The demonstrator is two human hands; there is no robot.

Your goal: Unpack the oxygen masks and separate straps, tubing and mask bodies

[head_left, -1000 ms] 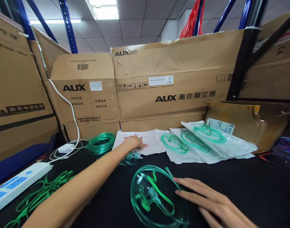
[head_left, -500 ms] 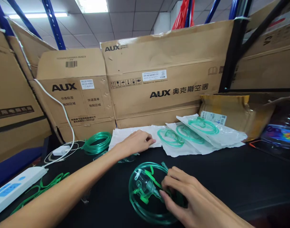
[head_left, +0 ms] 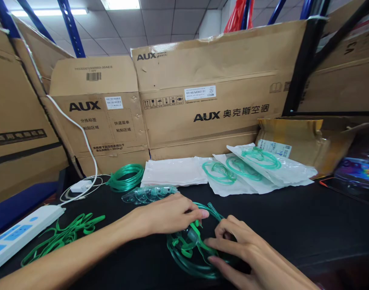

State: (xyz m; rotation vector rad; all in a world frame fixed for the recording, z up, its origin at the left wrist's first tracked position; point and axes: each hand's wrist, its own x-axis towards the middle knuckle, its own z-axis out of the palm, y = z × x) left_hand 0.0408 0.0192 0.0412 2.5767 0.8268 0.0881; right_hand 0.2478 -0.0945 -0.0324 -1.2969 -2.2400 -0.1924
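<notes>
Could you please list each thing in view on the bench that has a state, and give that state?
left hand: resting on the mask, fingers bent.
right hand: fingers curled on the mask's tubing.
oxygen mask: unpacked, lying inside its looped tubing.
stacked clear masks: nested, lying flat.
green tubing coil: coiled, loose.
green straps: loose, tangled.
packed masks: in bags, overlapping.
empty bags: flat, stacked.
power strip: nothing visibly plugged in.

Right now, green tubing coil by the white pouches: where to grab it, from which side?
Grip the tubing coil across its near rim, coming from above: it lies flat on the black table, open-centred, nothing touching it. Boxes stand close behind, and both hands are on the mask.
</notes>
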